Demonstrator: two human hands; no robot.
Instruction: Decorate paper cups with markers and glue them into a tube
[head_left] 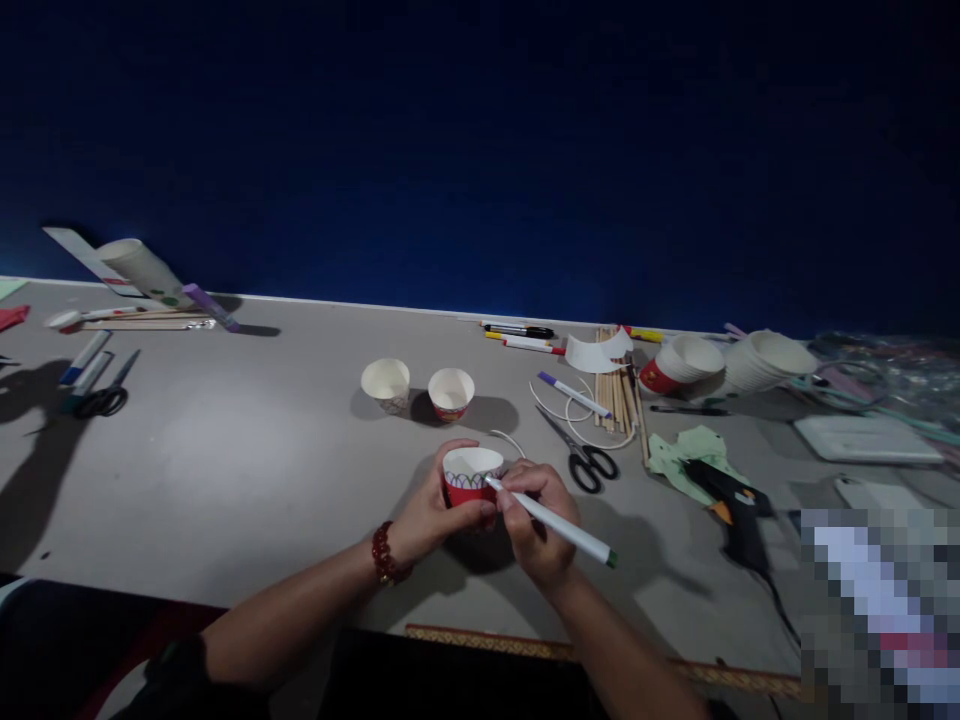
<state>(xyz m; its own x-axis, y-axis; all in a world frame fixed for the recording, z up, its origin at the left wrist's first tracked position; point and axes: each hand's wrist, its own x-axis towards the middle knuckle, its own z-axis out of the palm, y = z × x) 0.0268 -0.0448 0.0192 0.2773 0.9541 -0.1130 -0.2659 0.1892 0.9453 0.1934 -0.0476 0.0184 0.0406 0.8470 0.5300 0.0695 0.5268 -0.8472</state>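
Observation:
A red and white paper cup (471, 484) is held up off the table by my left hand (429, 510), its fingers and thumb wrapped round the side. Looping coloured lines run in a band below the cup's rim. My right hand (540, 515) grips a white marker (574, 535) with a green end, its tip at the cup's patterned band. Two more short paper cups stand just beyond: a pale one (386, 385) with lines on its side and a red-patterned one (451, 393).
Black-handled scissors (589, 465), a purple marker (574, 393), white cord and wooden sticks (615, 400) lie to the right. Farther right are stacked paper cups (769, 360) and a black glue gun (731, 510) on green paper. More scissors (109, 395) and markers lie at left.

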